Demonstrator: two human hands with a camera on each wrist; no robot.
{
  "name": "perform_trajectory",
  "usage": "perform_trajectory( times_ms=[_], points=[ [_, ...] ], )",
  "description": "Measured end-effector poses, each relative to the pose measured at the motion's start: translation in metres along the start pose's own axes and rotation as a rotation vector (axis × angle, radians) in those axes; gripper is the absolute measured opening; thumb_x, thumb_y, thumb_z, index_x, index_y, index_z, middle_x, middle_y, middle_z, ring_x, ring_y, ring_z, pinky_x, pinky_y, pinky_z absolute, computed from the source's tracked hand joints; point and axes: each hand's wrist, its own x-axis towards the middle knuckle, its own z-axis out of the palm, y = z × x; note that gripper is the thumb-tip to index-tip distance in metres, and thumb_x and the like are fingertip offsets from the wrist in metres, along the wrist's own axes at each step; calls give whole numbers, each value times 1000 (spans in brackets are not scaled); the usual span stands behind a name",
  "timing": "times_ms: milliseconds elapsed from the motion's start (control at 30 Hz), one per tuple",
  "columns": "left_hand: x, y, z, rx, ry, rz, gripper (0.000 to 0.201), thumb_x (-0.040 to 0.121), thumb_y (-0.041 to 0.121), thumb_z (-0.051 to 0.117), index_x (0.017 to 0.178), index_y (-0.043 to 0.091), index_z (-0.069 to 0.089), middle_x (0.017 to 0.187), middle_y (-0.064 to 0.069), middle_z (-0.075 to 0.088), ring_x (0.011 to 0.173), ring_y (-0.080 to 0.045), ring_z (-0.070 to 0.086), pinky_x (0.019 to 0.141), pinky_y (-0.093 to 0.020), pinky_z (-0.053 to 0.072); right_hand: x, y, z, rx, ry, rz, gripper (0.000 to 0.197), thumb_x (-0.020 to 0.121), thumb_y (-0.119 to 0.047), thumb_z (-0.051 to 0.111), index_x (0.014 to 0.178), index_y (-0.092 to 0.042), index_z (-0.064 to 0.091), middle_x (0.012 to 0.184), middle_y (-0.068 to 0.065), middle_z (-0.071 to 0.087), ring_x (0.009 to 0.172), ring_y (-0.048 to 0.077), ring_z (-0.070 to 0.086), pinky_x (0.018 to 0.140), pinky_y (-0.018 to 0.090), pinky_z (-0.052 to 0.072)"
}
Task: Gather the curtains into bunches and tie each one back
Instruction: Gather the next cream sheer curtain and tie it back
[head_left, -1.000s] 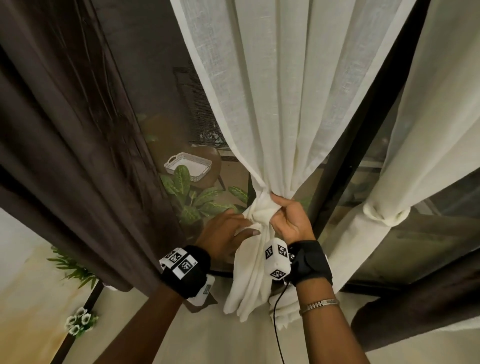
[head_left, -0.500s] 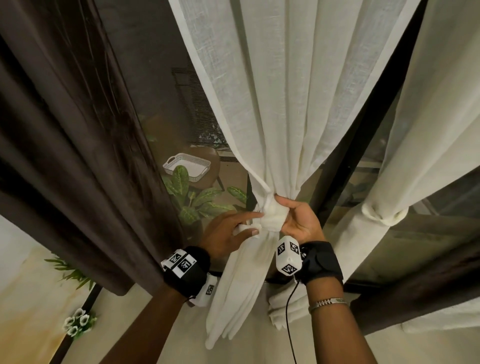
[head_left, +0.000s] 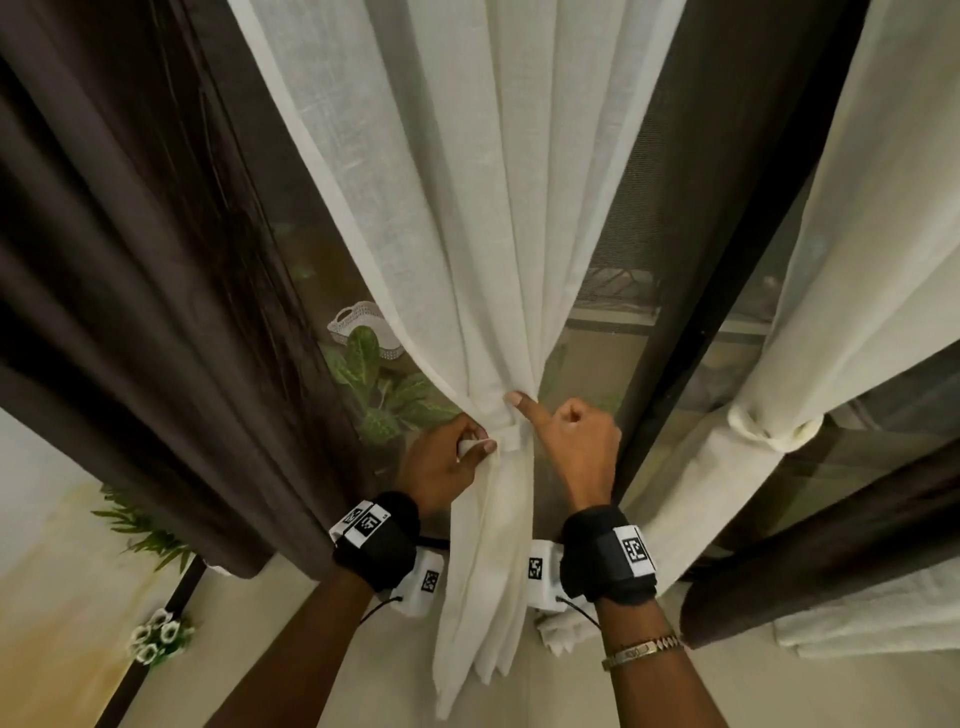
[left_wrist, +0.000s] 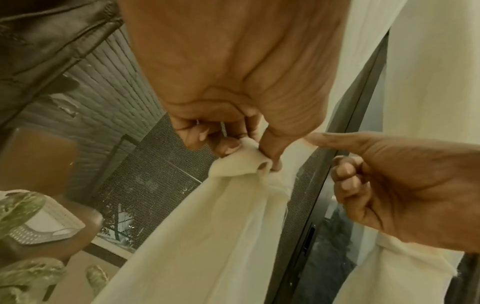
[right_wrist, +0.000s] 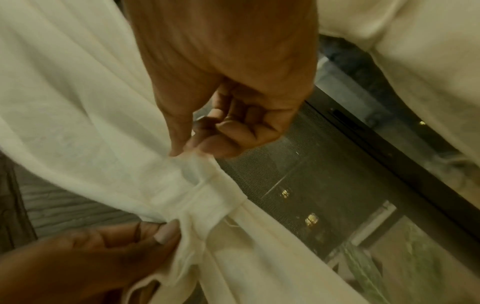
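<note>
A: Status of the middle curtain (head_left: 498, 260)?

B: I see it bunched, a band (head_left: 501, 435) around it. My left hand (head_left: 441, 462) pinches the band's end; my right hand (head_left: 576, 441), clenched, presses one finger there.

A: Remaining?

B: The right curtain (head_left: 831, 312) looks tied; the dark drape (head_left: 130, 312) hangs loose.

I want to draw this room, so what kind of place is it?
Probably a room in a home, at a big window or sliding door. Sheer white curtains and dark brown drapes hang over a dark-framed mesh screen, and a leafy green plant stands outside.
</note>
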Motion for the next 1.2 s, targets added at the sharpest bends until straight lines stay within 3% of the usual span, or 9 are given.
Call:
perform_trajectory(
  times_ms=[67, 167, 267, 400, 500, 733, 833, 967, 1200],
  points=[
    [2, -3, 0, -14, 10, -1, 18, 99, 38, 72, 96, 21, 65, 92, 3, 73, 87, -18, 68, 74, -30, 49, -6, 0, -1, 115, -166, 34, 55, 85, -52, 85, 69, -1, 73, 63, 7, 76, 57, 19, 70, 66, 30, 58],
    [1, -4, 2, -65, -14, 11, 19, 98, 41, 72, 96, 22, 66, 94, 5, 75, 91, -18, 70, 82, -38, 54, -5, 8, 4, 55, -397, -128, 13, 99, -17, 75, 108, -15, 84, 110, 0, 81, 95, 28, 75, 93, 35, 61],
    [-4, -8, 3, -120, -35, 30, 22, 96, 43, 71, 95, 21, 65, 92, 6, 74, 90, -18, 71, 84, -42, 56, 3, 21, 4, -170, -583, -292, 47, 94, 10, 63, 129, -19, 74, 131, -9, 62, 100, 18, 66, 98, 22, 54],
    [-9, -9, -4, -253, -81, 51, 7, 98, 25, 76, 98, 23, 69, 91, 10, 72, 80, 3, 65, 77, -24, 51, 11, 23, -5, -242, -647, -246, 15, 98, -15, 74, 112, -17, 82, 110, -3, 78, 98, 18, 70, 92, 31, 56],
    [-14, -10, -11, -296, -121, 76, 30, 97, 15, 77, 126, 17, 68, 78, 21, 70, 71, 7, 62, 71, -9, 45, 17, 28, -10, -116, -547, -157, 11, 101, -24, 73, 102, -18, 83, 98, -5, 81, 85, 10, 69, 89, 37, 60],
    [-16, -7, -17, -277, -136, 39, 4, 95, 19, 79, 97, 21, 76, 84, 19, 75, 79, 6, 63, 75, -14, 50, 16, 34, -9, 47, -638, 12, 17, 107, -19, 63, 108, -9, 76, 105, 10, 75, 98, 21, 67, 100, 43, 59],
    [-11, -3, -10, -221, -137, 108, 35, 94, 47, 75, 99, 13, 79, 89, -8, 75, 78, -18, 62, 74, -39, 50, 12, 31, -5, 82, -701, 16, 19, 108, -20, 61, 110, -7, 75, 110, 13, 75, 101, 17, 67, 95, 35, 60],
    [-5, 1, -5, -57, -175, 158, 20, 99, 37, 73, 101, 19, 82, 77, 17, 71, 71, -1, 59, 70, -25, 46, 11, 27, -4, 177, -731, 62, 19, 110, -17, 58, 108, -7, 73, 99, 1, 74, 89, 6, 69, 79, 20, 58],
    [1, 6, -8, 95, -60, 222, 40, 87, 60, 75, 91, 20, 82, 82, 4, 75, 77, -11, 64, 73, -35, 55, 11, 23, -4, 197, -759, 134, 17, 110, -13, 57, 102, -15, 72, 90, -6, 72, 83, 5, 68, 76, 22, 59]
  ],
)
